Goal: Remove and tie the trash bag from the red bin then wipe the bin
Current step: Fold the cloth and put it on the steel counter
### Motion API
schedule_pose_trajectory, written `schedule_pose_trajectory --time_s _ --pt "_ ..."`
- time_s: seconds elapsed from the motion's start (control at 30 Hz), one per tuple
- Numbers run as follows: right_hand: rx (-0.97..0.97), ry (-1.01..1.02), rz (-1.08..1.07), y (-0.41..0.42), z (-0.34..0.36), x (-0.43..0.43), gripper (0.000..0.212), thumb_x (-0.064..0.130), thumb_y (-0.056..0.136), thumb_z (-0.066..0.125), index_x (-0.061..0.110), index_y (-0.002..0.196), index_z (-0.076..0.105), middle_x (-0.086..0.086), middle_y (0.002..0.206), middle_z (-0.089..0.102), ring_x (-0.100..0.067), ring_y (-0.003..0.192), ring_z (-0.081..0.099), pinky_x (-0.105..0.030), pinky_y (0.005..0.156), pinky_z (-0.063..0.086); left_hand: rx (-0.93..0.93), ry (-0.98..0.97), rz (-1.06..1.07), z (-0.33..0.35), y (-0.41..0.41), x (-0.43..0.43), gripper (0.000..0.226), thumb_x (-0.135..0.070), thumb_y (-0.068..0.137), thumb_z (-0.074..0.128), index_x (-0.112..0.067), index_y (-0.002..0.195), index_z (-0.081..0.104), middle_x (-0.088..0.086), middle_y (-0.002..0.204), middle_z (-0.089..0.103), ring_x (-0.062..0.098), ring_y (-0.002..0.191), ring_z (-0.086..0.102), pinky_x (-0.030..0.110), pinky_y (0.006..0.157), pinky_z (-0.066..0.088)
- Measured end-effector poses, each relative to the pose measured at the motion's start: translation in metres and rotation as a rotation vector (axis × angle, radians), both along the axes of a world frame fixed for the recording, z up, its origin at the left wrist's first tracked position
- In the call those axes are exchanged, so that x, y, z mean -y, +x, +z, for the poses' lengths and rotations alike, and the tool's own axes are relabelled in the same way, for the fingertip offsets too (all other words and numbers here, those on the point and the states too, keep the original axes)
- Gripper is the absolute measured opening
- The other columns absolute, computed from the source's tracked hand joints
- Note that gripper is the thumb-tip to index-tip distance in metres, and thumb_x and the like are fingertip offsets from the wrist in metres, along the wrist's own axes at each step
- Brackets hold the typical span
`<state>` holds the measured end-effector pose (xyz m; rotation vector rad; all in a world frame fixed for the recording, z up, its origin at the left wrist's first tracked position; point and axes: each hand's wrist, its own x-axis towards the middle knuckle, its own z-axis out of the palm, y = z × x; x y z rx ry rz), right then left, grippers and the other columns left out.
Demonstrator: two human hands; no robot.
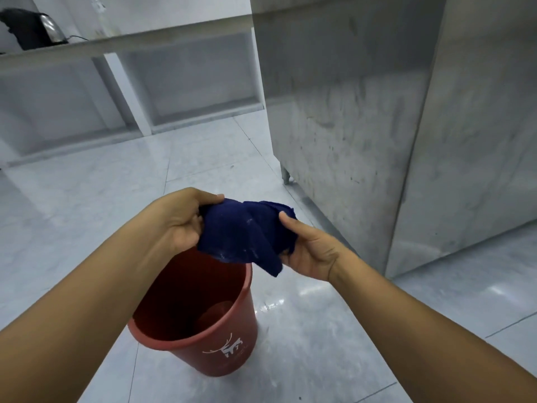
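A red bin (229,338) with a white deer mark stands on the tiled floor, low in the middle of the head view; its inside is bare, with no bag in it. Above its rim hangs a dark blue cloth (241,231), stretched between both hands. My left hand (180,219) grips the cloth's left end with curled fingers. My right hand (311,251) holds the right end, thumb pressed on top of the fabric. No trash bag is in view.
A steel cabinet (377,126) on short legs stands close at the right. White shelving (139,82) runs along the back wall, with a dark kettle (35,29) on its top at the far left. Glossy floor tiles (87,213) surround the bin.
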<state>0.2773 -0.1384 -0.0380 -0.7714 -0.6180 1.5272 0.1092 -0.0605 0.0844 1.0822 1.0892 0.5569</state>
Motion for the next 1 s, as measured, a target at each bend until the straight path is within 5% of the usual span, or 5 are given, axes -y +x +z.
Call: schedule_pose_trajectory --time_s 0.17,0.33,0.47,0.8,1.0 --pt "0.092 -0.236 -0.221 0.015 0.031 0.006 0.017 0.022 0.076 0.075 0.012 0.09 0.074 -0.004 0.087 0.077 -0.015 0.073 0.073 -0.027 0.063 0.059 -0.026 0.072 -0.061 0.004 -0.005 -0.001 0.016 -0.006 0.089 0.054 -0.008 0.104 0.059 0.009 0.091 0.067 0.019 0.078 0.064 0.028 0.066 0.058" --pt "0.091 -0.501 -0.266 0.015 0.045 0.02 0.028 0.038 0.079 0.072 0.014 0.092 0.074 -0.008 0.082 0.077 -0.028 0.078 0.071 -0.038 0.069 0.056 -0.061 0.016 -0.044 0.009 -0.002 -0.002 0.006 -0.007 0.087 0.057 -0.004 0.09 0.061 0.01 0.085 0.066 0.022 0.076 0.063 0.033 0.064 0.053" --pt "0.076 -0.543 -0.302 0.026 0.066 0.028 0.026 0.034 0.08 0.071 0.01 0.088 0.07 -0.01 0.077 0.076 -0.028 0.074 0.07 -0.037 0.062 0.054 -0.075 0.059 -0.035 0.015 0.007 0.002 0.001 -0.002 0.083 0.061 -0.003 0.083 0.062 0.01 0.077 0.065 0.019 0.066 0.061 0.021 0.044 0.055" --pt "0.27 -0.032 -0.405 0.051 0.179 0.038 0.026 0.006 0.077 0.071 0.01 0.103 0.07 -0.011 0.097 0.075 -0.023 0.082 0.073 -0.035 0.07 0.06 0.355 0.371 -0.298 0.088 0.009 -0.016 0.052 0.014 0.072 0.053 -0.011 0.118 0.059 0.006 0.098 0.072 0.019 0.085 0.069 0.028 0.07 0.056" --pt "0.52 0.421 -0.468 0.064 0.275 0.037 0.021 0.001 0.071 0.066 0.019 0.075 0.075 -0.002 0.078 0.075 -0.017 0.074 0.071 -0.03 0.068 0.06 0.656 0.648 -0.348 0.159 0.021 -0.03 0.04 0.012 0.072 0.048 -0.02 0.067 0.072 -0.003 0.083 0.075 0.014 0.077 0.071 0.025 0.066 0.058"
